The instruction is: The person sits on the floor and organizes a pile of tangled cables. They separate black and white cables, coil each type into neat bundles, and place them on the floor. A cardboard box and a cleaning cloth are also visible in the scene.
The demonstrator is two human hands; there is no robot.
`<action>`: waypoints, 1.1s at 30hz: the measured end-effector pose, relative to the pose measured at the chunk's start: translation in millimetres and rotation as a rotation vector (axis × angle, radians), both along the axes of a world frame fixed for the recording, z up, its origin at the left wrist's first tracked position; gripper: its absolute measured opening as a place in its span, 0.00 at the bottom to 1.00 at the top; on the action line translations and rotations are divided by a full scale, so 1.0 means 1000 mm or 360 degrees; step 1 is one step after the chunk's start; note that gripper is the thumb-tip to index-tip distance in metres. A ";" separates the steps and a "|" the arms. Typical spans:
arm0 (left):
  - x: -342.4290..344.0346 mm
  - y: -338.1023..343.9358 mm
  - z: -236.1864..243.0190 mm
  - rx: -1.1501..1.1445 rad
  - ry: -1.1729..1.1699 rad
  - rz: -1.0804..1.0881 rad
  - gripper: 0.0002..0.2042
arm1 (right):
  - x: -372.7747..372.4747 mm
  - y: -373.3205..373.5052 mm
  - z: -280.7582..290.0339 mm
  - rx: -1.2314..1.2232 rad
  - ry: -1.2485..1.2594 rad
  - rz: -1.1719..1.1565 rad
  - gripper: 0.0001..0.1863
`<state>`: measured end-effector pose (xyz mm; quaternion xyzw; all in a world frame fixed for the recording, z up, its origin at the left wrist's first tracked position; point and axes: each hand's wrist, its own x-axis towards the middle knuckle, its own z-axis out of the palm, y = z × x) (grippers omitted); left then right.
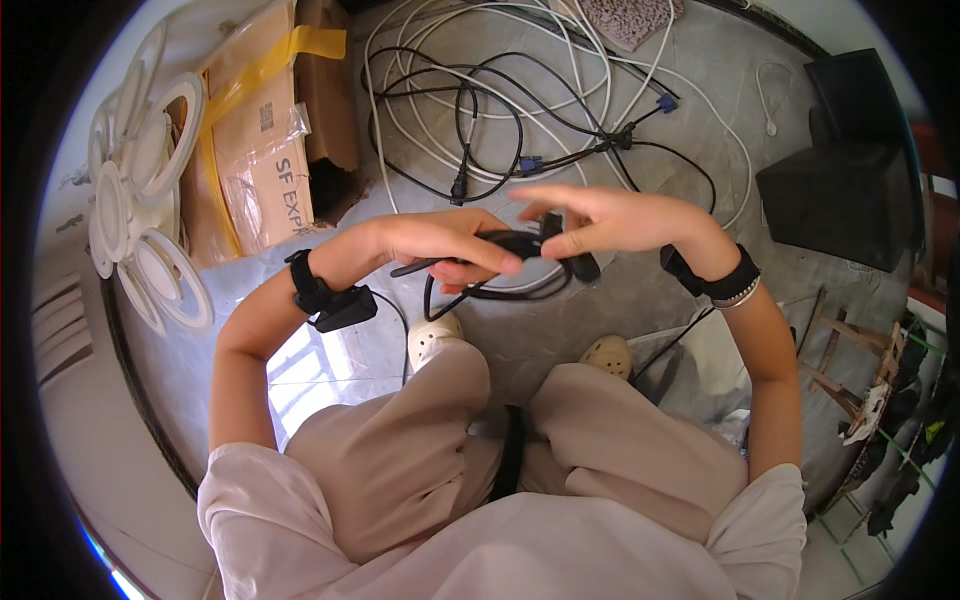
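A black cable [520,293] hangs in a small loose coil in front of me, above my knees. My left hand [455,245] is closed around the coil, with the thumb laid over the strands. Dark plug ends [585,267] stick out on the coil's right side. At that side is my right hand [620,222], its fingers stretched out and slightly blurred, apart from the thumb. The right thumb tip overlaps the cable near a black plug [551,228]; whether it presses on it, I cannot tell.
White and black cables [500,110] lie tangled on the grey floor ahead, some with blue connectors [531,164]. A taped cardboard box [250,150] and a white ring-shaped lamp [150,190] stand left. Black boxes [840,200] and a small wooden stool [850,360] are right.
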<state>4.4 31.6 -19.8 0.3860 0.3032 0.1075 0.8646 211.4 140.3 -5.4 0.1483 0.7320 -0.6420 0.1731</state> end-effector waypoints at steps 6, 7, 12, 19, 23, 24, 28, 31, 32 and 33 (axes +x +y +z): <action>0.018 -0.009 -0.027 -0.0465 -0.0119 0.0113 0.16 | 0.009 -0.007 -0.041 -0.0723 -0.0079 0.0094 0.21; 0.023 -0.010 -0.039 -0.0510 -0.0070 0.0147 0.16 | 0.010 -0.015 -0.055 -0.0677 -0.0281 -0.0002 0.21; 0.055 -0.031 -0.115 -0.0557 0.0006 0.0256 0.13 | 0.033 -0.035 -0.108 -0.0864 -0.0840 -0.0049 0.24; 0.068 -0.055 -0.176 0.0536 0.0741 0.0094 0.23 | 0.048 -0.051 -0.162 -0.0222 -0.0629 0.0266 0.20; 0.045 -0.046 -0.188 0.1058 0.0883 0.0168 0.26 | 0.053 -0.045 -0.190 0.1122 -0.0031 0.0149 0.16; 0.041 -0.046 -0.189 0.1048 0.0900 0.0153 0.25 | 0.054 -0.041 -0.193 0.1260 -0.0008 0.0173 0.15; 0.030 -0.048 -0.188 0.1022 0.1020 0.0184 0.23 | 0.059 -0.039 -0.191 0.1399 0.0054 0.0265 0.16; 0.016 -0.045 -0.183 0.1216 0.1090 0.0377 0.21 | 0.070 -0.042 -0.185 0.1148 -0.0159 0.0149 0.13; 0.009 -0.042 -0.182 0.1372 0.1148 0.0461 0.20 | 0.075 -0.040 -0.184 0.1143 -0.0160 0.0146 0.13; 0.003 -0.038 -0.180 0.1442 0.1228 0.0488 0.20 | 0.083 -0.034 -0.183 0.1138 -0.0158 0.0141 0.12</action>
